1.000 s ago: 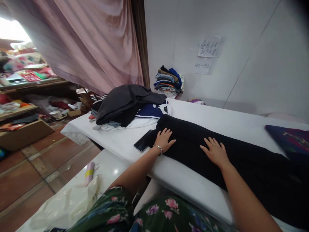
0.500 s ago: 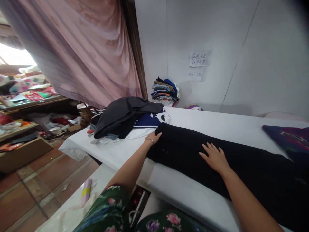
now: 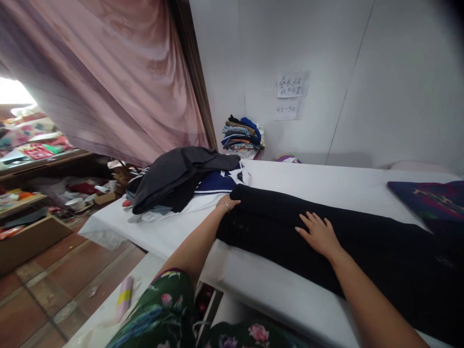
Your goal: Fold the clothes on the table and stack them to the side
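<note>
A pair of black trousers (image 3: 275,227), by its long shape folded lengthwise, lies stretched across the white-covered table (image 3: 282,280). At its narrow left end is my left hand (image 3: 228,203), a bracelet on the wrist. The thumb rests on top of the cloth and the other fingers are mostly hidden at the edge, closed on it. My right hand (image 3: 319,234) lies flat on the middle of the trousers, fingers spread and palm down. Just beyond my left hand is a heap of clothes with a dark grey garment (image 3: 174,174) on top and a navy one (image 3: 215,182) under it.
A dark patterned garment (image 3: 435,200) lies at the far right. Folded clothes (image 3: 241,137) are stacked by the wall, below paper signs (image 3: 289,87). A pink curtain (image 3: 145,87) hangs at left. A lilac roll (image 3: 124,299) with a yellow band lies on the lower surface near me.
The view has shifted slightly, so the scene sits a little further left. Both hands keep their places on the trousers, which lie as before.
</note>
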Motion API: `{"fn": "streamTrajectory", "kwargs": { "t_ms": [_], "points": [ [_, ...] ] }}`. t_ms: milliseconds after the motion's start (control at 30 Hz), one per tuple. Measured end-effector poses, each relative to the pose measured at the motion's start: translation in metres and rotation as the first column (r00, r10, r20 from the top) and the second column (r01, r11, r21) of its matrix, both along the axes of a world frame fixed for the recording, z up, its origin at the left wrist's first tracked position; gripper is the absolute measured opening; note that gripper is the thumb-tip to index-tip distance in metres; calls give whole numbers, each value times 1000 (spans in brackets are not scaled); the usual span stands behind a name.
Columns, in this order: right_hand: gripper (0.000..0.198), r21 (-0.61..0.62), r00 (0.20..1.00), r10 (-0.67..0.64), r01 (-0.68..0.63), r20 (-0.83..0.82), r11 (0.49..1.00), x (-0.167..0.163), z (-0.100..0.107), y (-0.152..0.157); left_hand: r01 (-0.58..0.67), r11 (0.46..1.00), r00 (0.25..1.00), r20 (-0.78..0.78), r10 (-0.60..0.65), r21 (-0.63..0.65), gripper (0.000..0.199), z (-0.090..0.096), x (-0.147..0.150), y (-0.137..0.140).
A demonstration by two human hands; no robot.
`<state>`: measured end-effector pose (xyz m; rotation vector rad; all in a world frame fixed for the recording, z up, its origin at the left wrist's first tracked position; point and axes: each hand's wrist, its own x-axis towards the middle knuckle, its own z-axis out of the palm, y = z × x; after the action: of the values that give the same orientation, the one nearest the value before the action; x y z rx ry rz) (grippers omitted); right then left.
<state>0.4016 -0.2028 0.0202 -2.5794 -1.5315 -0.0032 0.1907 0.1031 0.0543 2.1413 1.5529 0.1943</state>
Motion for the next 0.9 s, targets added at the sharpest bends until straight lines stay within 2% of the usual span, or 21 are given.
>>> {"fn": "streamTrajectory", "kwargs": {
  "t_ms": [167, 333, 533, 733, 900],
  "points": [
    [59, 12, 1000, 11, -11, -11, 1000, 2, -2, 0, 34, 999, 997, 73, -32, -25, 63, 1, 1, -1],
    [59, 5, 1000, 3, -3, -31, 1000, 1, 0, 1, 46, 998, 996, 69, -49, 44, 70, 2, 5, -9],
    [59, 22, 998, 1, 0, -56, 1000, -2, 3, 1, 39, 996, 997, 65, -45, 85, 58, 6, 4, -14],
    [59, 62, 996, 3, 2, -92, 998, -2, 3, 3, 23, 999, 1000, 3, -23, 49, 55, 9, 7, -4],
    [59, 94, 990, 6, 7, -138, 996, -7, 11, 4, 79, 995, 994, -77, -74, 66, 45, 16, 12, -4]
  ]
}}
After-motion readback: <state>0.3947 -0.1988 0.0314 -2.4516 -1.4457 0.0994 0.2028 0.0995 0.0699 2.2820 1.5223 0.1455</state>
